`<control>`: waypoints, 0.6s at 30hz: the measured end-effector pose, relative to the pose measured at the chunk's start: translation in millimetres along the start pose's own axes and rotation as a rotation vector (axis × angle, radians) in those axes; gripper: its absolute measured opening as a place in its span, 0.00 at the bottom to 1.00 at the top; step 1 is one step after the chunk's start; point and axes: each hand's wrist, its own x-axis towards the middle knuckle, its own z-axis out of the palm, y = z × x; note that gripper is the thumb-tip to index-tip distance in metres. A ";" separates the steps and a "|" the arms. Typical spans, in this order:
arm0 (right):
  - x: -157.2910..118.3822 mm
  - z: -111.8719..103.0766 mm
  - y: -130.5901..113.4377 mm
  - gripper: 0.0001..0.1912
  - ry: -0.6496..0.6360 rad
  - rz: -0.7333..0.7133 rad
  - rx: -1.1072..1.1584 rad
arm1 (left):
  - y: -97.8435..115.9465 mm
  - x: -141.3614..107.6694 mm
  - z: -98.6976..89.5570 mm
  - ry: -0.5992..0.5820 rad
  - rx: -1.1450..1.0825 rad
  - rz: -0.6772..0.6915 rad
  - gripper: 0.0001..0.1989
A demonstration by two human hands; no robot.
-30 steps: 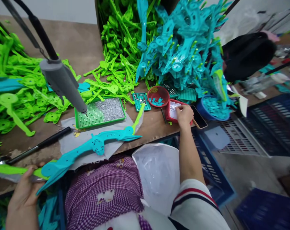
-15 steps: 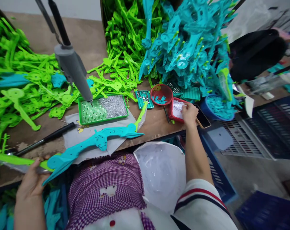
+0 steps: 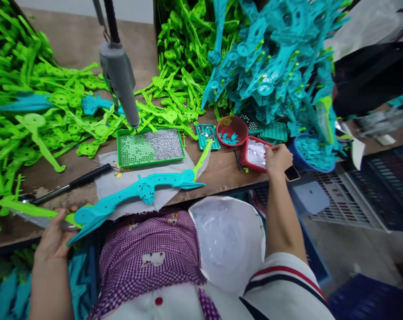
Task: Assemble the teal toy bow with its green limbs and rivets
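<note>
My left hand [image 3: 55, 236] is closed around the left end of a toy bow, a long blue plastic body [image 3: 117, 198] with lime green limbs. One green limb [image 3: 31, 208] sticks out past this hand, with clear film beneath it. The bow's other end lies over the table edge, where a second green limb [image 3: 202, 159] points up. At the right side of a red tray [image 3: 253, 167] full of small white pieces [image 3: 255, 151], my right hand [image 3: 279, 160] has its fingers pinched together. What they hold is hidden.
A green tray of screws [image 3: 168, 146] stands below a hanging electric screwdriver [image 3: 119, 84]. Heaps of green parts [image 3: 68, 102] and blue parts [image 3: 264, 66] crowd the table. A hammer [image 3: 68, 184], a red bowl [image 3: 232, 131], a blue bowl [image 3: 316, 153] and a phone [image 3: 292, 174] are nearby.
The view has shifted, so everything sits a little farther right. My right hand has drawn slightly toward the red tray's right side and covers more of the phone. My left hand keeps its hold.
</note>
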 end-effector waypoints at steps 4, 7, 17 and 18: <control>-17.0 -13.1 -11.4 0.02 0.106 -0.064 0.112 | 6.3 -11.7 11.5 0.047 -0.070 -0.034 0.14; -80.5 -11.1 -34.5 0.05 0.131 -0.122 0.574 | 9.6 -18.1 17.9 0.076 -0.091 -0.057 0.13; -287.9 69.2 -89.6 0.19 -0.463 -0.167 0.935 | 5.3 -19.7 14.6 0.027 -0.124 -0.019 0.17; -287.2 70.6 -89.9 0.19 -0.423 -0.187 0.898 | 4.9 -19.2 14.0 0.024 -0.123 -0.010 0.18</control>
